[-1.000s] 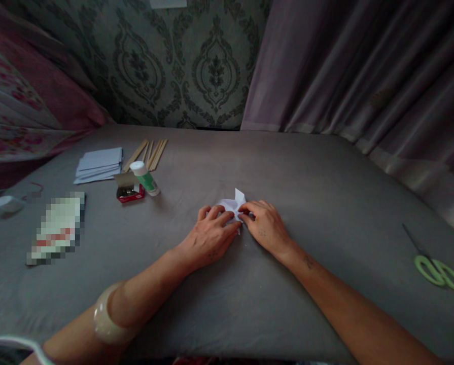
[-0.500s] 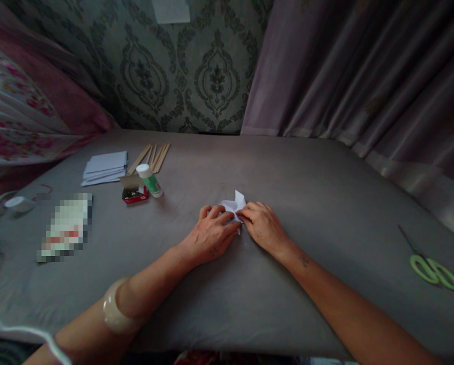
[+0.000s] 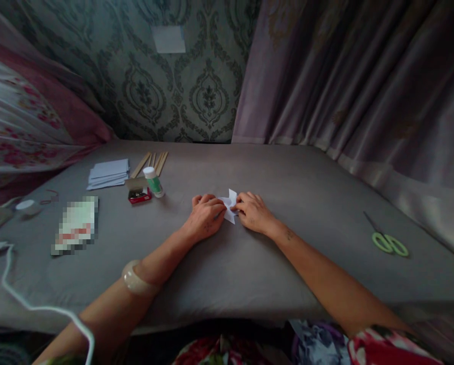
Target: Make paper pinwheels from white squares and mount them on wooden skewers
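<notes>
A small folded white paper pinwheel (image 3: 230, 215) with pointed blades lies on the grey cloth between my hands. On its left edge, the fingers of my left hand (image 3: 207, 217) are closed and hold it down. My right hand (image 3: 254, 213) grips its right side, thumb and forefinger pressed together near the centre. Parts of the blades are hidden under my fingers.
Back left are a stack of white paper (image 3: 108, 174), wooden sticks (image 3: 160, 165), a glue bottle (image 3: 154, 182) and an open red box (image 3: 139, 196) of small dark items. Green-handled scissors (image 3: 389, 243) lie right. A white cable (image 3: 40, 307) crosses the left front.
The view has tilted and shifted, showing more of the table's front edge. More of the pinwheel's front blade shows as my left fingers now sit further to its left.
</notes>
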The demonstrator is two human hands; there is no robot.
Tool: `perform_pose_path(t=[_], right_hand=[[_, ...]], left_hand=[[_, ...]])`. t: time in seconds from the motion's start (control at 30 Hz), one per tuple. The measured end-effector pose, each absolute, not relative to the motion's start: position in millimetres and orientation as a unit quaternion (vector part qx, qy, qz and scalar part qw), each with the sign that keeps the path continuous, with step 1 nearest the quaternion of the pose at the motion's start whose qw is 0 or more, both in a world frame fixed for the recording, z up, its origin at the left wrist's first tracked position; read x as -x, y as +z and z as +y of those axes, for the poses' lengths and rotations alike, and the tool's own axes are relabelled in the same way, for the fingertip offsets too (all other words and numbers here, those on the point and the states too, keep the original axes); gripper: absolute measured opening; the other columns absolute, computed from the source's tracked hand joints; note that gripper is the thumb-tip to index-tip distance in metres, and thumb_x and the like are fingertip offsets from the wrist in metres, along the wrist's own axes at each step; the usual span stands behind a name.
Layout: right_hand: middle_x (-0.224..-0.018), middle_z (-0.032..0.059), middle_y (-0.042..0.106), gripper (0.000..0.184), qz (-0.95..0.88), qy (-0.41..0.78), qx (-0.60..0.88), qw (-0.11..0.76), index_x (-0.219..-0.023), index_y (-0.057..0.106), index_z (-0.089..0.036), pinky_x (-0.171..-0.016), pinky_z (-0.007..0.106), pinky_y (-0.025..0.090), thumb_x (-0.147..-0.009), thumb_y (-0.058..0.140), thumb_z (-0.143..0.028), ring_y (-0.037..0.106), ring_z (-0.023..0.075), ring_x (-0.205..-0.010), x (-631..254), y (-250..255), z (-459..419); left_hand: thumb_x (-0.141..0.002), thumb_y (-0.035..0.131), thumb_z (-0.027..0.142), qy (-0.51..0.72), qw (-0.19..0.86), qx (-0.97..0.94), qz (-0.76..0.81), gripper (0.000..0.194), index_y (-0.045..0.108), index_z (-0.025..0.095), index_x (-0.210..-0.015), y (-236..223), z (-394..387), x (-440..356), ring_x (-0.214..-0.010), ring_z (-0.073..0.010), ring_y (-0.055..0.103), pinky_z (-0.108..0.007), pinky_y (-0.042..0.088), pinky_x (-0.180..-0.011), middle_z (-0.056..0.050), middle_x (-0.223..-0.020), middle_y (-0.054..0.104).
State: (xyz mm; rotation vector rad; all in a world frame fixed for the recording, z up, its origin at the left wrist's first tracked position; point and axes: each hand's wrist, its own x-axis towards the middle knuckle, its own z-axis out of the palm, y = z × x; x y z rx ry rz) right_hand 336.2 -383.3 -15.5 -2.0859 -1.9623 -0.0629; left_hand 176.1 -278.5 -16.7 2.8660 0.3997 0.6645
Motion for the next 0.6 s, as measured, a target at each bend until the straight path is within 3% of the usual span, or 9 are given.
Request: perform_pose_path(t=[0.2,0.6], right_hand=[[-0.104,0.0063,0.06,0.039,-0.663,0.011,0.739,0.117,-0.096,0.074,-0.029,-0.084,0.036,0.031,-0.083,0.047,-0.003,0.046,0.0222,-0.101,-342.5,-9.8,-376.5],[-0.108,0.0079,0.06,0.029,-0.649,0.028,0.757,0.071,-0.09,0.075,-0.024,-0.087,0.038,0.03,-0.083,0.054,-0.006,0.045,0.0236,-0.106,-332.1,1.4,-365.0]], left_hand=[[-0.088,0.045,0.026,0.252,0.082,-0.942,0.206,0.025,0.069,0.021,-0.091,-25.6,-266.5,-174.6,-0.102,-0.0257,0.053,-0.047,0.029,-0.087,-0.008,-0.101,0.071],[-0.087,0.045,0.027,0.265,0.089,-0.932,0.229,0.026,0.07,0.02,-0.089,-31.0,-262.5,-174.1,-0.1,-0.0272,0.053,-0.047,0.03,-0.084,-0.009,-0.099,0.071]])
